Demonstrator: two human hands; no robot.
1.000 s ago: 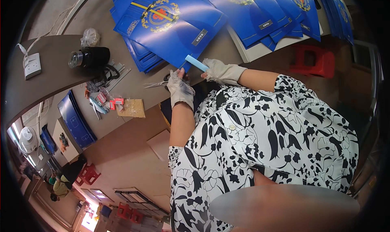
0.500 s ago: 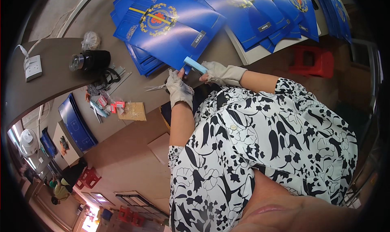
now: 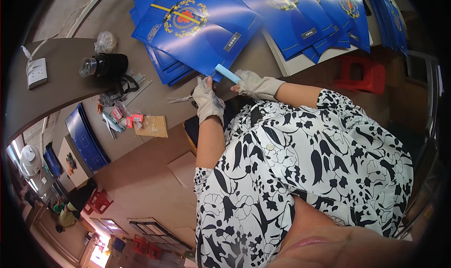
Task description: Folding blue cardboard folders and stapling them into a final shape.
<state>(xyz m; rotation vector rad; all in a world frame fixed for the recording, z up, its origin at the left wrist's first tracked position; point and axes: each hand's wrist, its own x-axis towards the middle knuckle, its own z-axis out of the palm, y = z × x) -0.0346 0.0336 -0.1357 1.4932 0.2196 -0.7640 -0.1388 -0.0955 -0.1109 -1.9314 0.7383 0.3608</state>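
Note:
My left hand (image 3: 208,100), in a pale fingerless glove, pinches the near corner of a blue printed folder (image 3: 206,33) with an emblem and a yellow strip. That folder lies on top of a loose stack. In a matching glove, my right hand (image 3: 256,85) grips what looks like a light blue stapler (image 3: 227,74). The stapler's far end is against the same corner, close to my left fingers. A pair of scissors (image 3: 181,99) rests on the table right beside my left hand, its handles partly hidden by it.
More blue folders (image 3: 300,19) fan out to the right over a white stack (image 3: 300,66). On the left are a black bottle (image 3: 105,65), a socket block (image 3: 37,73), small red boxes (image 3: 136,118) and a cardboard piece (image 3: 152,126). A red stool (image 3: 359,75) stands below the table's right part.
My right hand has tilted the stapler slightly and shifted it a little at the folder's corner. My left hand keeps its pinch. The whole view has turned slightly.

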